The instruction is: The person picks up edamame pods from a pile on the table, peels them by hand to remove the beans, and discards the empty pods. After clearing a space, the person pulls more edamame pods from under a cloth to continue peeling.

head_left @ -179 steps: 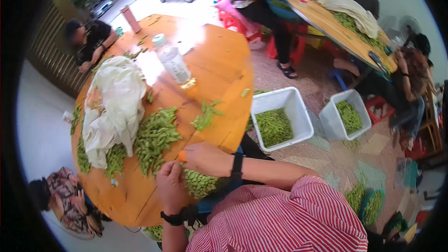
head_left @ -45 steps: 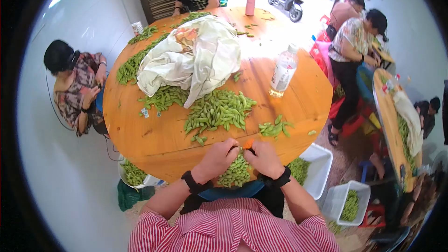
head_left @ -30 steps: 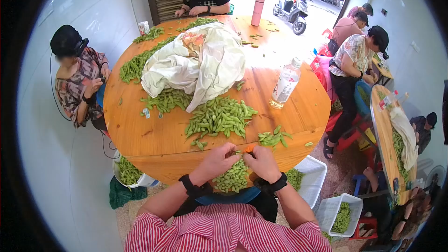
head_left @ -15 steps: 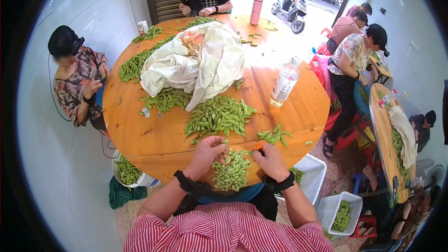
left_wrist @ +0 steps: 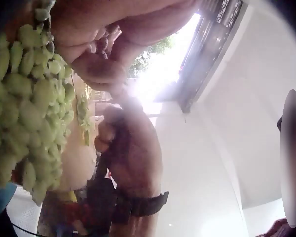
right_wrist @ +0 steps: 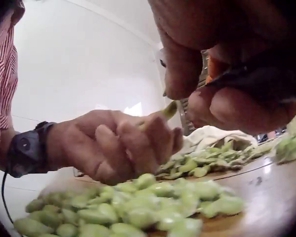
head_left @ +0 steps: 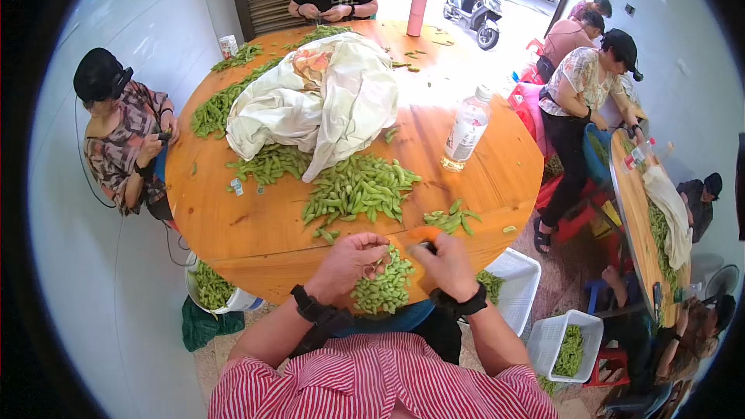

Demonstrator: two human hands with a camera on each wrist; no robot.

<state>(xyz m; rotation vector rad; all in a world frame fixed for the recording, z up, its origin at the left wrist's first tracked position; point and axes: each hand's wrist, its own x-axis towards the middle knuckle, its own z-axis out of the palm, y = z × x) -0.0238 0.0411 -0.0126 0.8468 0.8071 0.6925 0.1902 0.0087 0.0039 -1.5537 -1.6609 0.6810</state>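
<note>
My left hand (head_left: 346, 265) pinches a green soybean pod (right_wrist: 170, 109), whose end pokes out past the fingertips in the right wrist view. A short gap to the right, my right hand (head_left: 452, 268) grips a small orange-and-black tool (head_left: 424, 236) with a dark pointed end; I cannot tell its exact kind. Below and between both hands lies a pile of short, plump pods (head_left: 382, 289) at the table's near edge. Beyond them sits a heap of longer pods (head_left: 361, 190), and a small bunch of pods (head_left: 452, 219) lies to its right.
A crumpled white cloth (head_left: 314, 105) covers more pods on the round wooden table (head_left: 256, 240). A plastic bottle (head_left: 468, 128) and a pink flask (head_left: 417, 12) stand on it. White crates (head_left: 518, 283) are on the floor at right. Other people sit around.
The head view has turned leftward since the oldest frame. My hands, close together a second ago, have parted over the pile. The orange part of the tool shows more now.
</note>
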